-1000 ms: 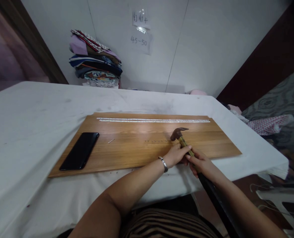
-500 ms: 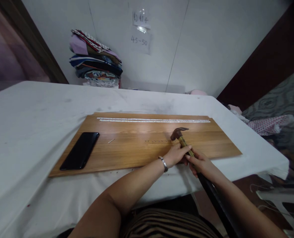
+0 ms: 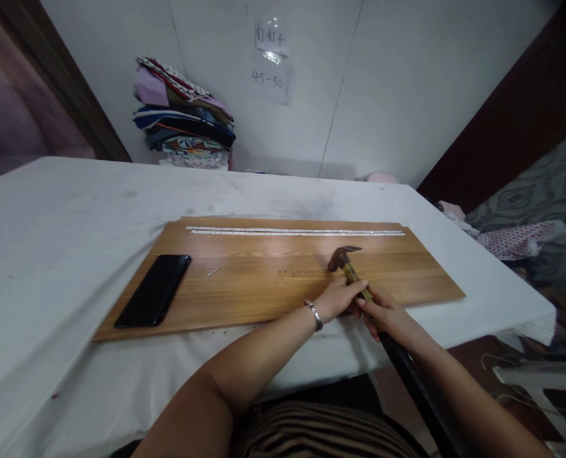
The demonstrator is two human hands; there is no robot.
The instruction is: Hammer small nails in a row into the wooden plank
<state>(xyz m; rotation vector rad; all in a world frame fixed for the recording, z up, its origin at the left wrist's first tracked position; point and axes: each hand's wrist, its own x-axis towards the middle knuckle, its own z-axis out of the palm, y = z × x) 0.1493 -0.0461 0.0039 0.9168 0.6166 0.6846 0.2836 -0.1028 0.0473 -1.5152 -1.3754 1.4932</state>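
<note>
Both bare hands were closed around a hammer [image 3: 339,257], its head above the wooden board [image 3: 245,292], right of the board's centre. The left hand [image 3: 339,299], with a bracelet [image 3: 314,315] on its wrist, gripped the handle nearer the head, thumb across it; the right hand [image 3: 390,320] wrapped it just behind. A black phone [image 3: 153,291] lay at the board's left edge, with a nail [image 3: 214,271] to its right. Two white strips [image 3: 297,231] ran along the far edge. The board rested near the front edge of the cloth-covered table [image 3: 87,216].
</note>
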